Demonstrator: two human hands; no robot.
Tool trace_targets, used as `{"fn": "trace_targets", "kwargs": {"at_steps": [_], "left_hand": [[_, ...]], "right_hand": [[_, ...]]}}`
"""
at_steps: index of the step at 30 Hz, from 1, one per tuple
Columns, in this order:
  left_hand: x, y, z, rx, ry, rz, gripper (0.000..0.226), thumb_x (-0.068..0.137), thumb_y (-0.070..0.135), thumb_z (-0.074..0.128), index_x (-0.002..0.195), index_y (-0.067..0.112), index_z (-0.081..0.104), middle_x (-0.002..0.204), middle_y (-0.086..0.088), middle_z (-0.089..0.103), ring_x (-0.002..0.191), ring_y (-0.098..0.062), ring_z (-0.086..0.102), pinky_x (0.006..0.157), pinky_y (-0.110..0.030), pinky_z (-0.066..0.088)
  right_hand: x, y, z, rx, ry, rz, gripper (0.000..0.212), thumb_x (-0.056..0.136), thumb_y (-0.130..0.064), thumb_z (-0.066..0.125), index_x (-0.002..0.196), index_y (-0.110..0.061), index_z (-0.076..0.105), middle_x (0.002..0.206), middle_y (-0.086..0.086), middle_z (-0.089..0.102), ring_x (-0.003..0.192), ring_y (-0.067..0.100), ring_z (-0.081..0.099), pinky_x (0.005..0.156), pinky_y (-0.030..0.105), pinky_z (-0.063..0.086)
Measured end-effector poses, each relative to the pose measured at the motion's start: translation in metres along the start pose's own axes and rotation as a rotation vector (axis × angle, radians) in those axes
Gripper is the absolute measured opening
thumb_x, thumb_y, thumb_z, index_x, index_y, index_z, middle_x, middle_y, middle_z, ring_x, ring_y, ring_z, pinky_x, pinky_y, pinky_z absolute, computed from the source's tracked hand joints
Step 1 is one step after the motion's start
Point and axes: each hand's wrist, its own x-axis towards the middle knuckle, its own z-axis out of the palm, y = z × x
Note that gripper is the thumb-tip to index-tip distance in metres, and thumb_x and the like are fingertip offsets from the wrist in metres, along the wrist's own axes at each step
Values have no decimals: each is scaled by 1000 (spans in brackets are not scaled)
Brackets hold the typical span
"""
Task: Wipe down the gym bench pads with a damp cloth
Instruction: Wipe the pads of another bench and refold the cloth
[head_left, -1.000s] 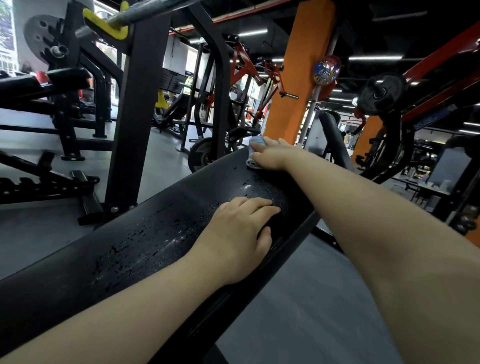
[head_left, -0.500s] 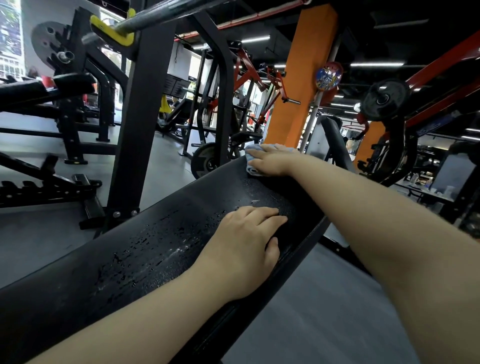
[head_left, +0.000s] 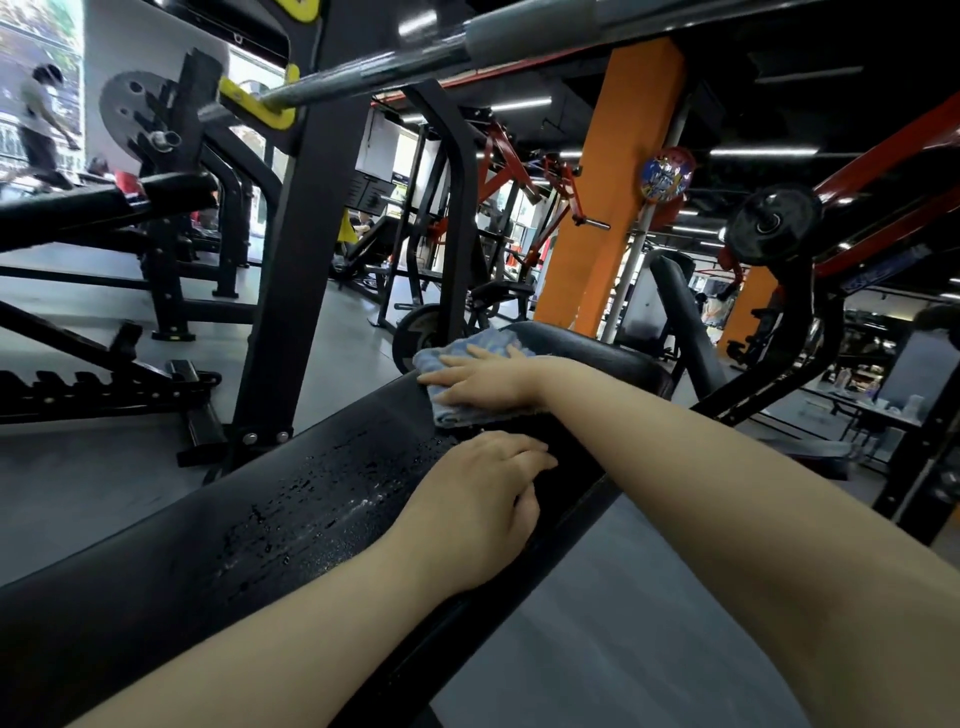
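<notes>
Wiping proceeds at the frame's centre: the cloth (head_left: 457, 358), a blue rag, lies on the black pad (head_left: 291, 525) where its far end meets a second pad (head_left: 597, 358). The right hand (head_left: 485, 382) presses it flat, fingers straight and spread, gripping nothing. The left hand (head_left: 472, 509) rests lower on the pad, fingers lightly bent over the right edge, apparently bracing. Water beads (head_left: 311, 506) streak the pad's middle, suggesting a wet pass there; judged from this, the far pad and the lower stretch remain. Above, a barbell (head_left: 415, 67) crosses the upper frame on a black upright (head_left: 291, 249), which may crowd reaches leftward. An orange column (head_left: 608, 197) stands behind, upper right.
</notes>
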Motion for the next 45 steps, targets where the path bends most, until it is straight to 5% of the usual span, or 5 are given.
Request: {"fn": "trace_targets", "kwargs": {"at_steps": [7, 11, 16, 26, 45], "left_hand": [[15, -6, -18, -249, 170, 9, 39, 82, 9, 38, 112, 11, 62, 113, -3, 62, 107, -14, 51, 96, -19, 37], [60, -24, -21, -127, 8, -180, 43, 96, 11, 40, 139, 10, 41, 146, -10, 37, 137, -19, 29, 108, -12, 9], [93, -49, 11, 156, -556, -359, 56, 96, 57, 19, 148, 40, 6, 158, 5, -8, 145, -25, -9, 112, -55, -5], [121, -116, 21, 99, -473, -386, 68, 88, 69, 26, 148, 40, 11, 158, 5, 5, 144, -26, 12, 113, -51, 17], [17, -82, -25, 201, -635, -344, 65, 82, 72, 7, 142, 49, -9, 155, 14, -18, 143, -15, -19, 112, -60, -7]], "right_hand": [[-77, 17, 4, 356, 534, 135, 36, 95, -19, 46, 130, -22, 56, 131, 1, 58, 119, 17, 53, 99, 31, 41], [-103, 26, 39, -87, 664, 340, 39, 97, -31, 35, 133, -30, 50, 140, -7, 47, 130, 18, 38, 110, 38, 22], [-99, 28, 53, 84, 645, 460, 43, 98, -34, 31, 139, -34, 43, 147, -9, 37, 138, 18, 23, 118, 43, 2], [-96, 30, 53, 78, 649, 461, 44, 98, -38, 30, 140, -36, 40, 148, -10, 34, 139, 18, 20, 117, 46, -2], [-98, 27, 52, 95, 644, 453, 44, 97, -38, 32, 140, -34, 42, 149, -7, 34, 139, 21, 21, 117, 46, -1]]}}
